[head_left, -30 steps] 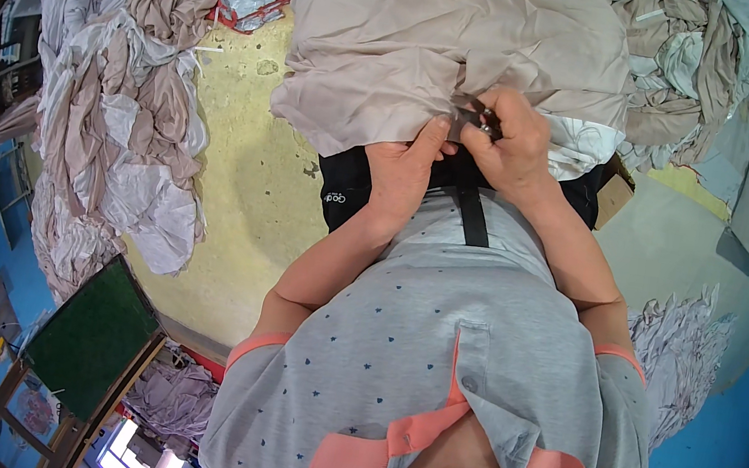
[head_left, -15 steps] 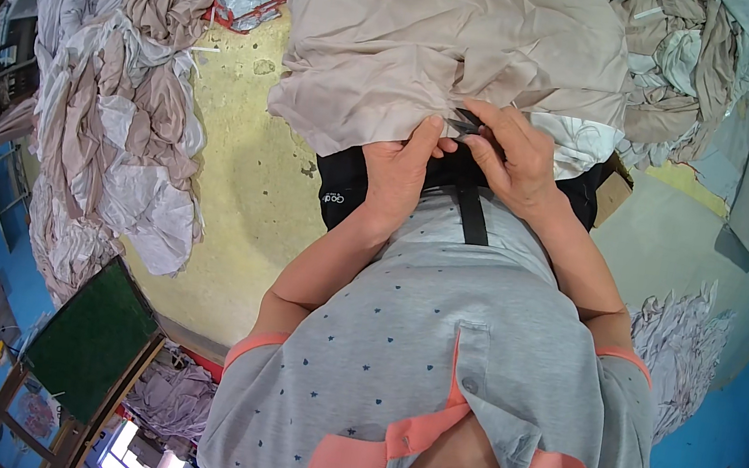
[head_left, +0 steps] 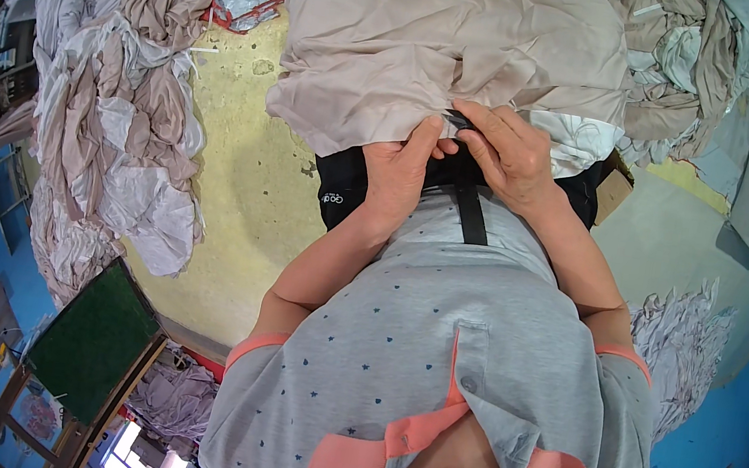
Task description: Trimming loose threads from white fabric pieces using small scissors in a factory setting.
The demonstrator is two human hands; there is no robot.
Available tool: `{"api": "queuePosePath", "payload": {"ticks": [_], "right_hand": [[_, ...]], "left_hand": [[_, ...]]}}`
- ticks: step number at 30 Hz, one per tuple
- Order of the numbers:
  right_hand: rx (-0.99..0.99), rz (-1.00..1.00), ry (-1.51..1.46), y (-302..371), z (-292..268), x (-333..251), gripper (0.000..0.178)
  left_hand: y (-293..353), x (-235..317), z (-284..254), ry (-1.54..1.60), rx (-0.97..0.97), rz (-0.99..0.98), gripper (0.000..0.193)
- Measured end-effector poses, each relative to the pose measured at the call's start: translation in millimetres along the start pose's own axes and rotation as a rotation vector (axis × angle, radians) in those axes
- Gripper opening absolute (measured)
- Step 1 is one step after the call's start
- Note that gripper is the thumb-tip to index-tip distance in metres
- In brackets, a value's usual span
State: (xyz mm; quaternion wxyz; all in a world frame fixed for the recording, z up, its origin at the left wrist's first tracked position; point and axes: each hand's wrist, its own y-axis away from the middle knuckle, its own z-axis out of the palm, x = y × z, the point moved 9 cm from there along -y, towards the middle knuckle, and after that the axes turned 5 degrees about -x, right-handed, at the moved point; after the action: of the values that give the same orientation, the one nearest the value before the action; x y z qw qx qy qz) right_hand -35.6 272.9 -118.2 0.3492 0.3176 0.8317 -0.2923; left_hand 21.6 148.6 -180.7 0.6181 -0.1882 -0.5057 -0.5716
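A wide beige cloth (head_left: 450, 34) lies spread over my lap, its near edge gathered between my hands. My left hand (head_left: 396, 170) pinches that edge between thumb and fingers. Close on its right, my right hand (head_left: 514, 158) is closed on small black thread snips (head_left: 459, 123), their tips at the cloth edge beside my left thumb. The fingers partly cover the snips. A white piece of fabric (head_left: 579, 143) shows under the beige cloth, by my right hand. Black cloth (head_left: 343, 182) covers my lap below.
Heaped beige and white fabric (head_left: 114, 111) lies on the left of the yellowish floor (head_left: 240, 206). More crumpled fabric (head_left: 671, 65) sits at the far right, and a greyish pile (head_left: 678, 353) lies nearer. A green-topped stand (head_left: 92, 338) is at the lower left. A cardboard box (head_left: 614, 193) stands by my right side.
My right hand has shifted slightly left with the snips, closer to my left thumb, and the blades look closer together. My left hand keeps its pinch on the cloth.
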Motion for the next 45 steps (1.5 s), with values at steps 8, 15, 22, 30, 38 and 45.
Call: {"api": "queuePosePath", "payload": {"ticks": [8,15,22,30,38,45], "right_hand": [[0.011,0.013,-0.023,-0.7,-0.8,1.6,0.035],[0.017,0.057,-0.082,0.5,-4.3,6.5,0.032],[0.144,0.253,-0.255,10.4,-16.4,28.9,0.030],[-0.024,0.254,-0.306,7.0,0.3,25.7,0.038],[0.035,0.198,-0.230,-0.9,-0.6,17.0,0.032],[0.157,0.167,-0.184,6.5,-9.5,20.9,0.027]], "left_hand": [[-0.7,-0.3,1.3,-0.013,-0.019,-0.008,0.008],[-0.3,0.4,2.7,-0.018,-0.010,-0.001,0.008],[1.0,-1.4,-1.3,0.066,0.038,-0.028,0.008],[3.1,-1.8,2.4,0.096,0.009,-0.034,0.009],[12.3,6.9,0.9,0.081,0.032,-0.038,0.011],[21.5,-1.1,-1.4,0.163,0.014,-0.051,0.017]]}}
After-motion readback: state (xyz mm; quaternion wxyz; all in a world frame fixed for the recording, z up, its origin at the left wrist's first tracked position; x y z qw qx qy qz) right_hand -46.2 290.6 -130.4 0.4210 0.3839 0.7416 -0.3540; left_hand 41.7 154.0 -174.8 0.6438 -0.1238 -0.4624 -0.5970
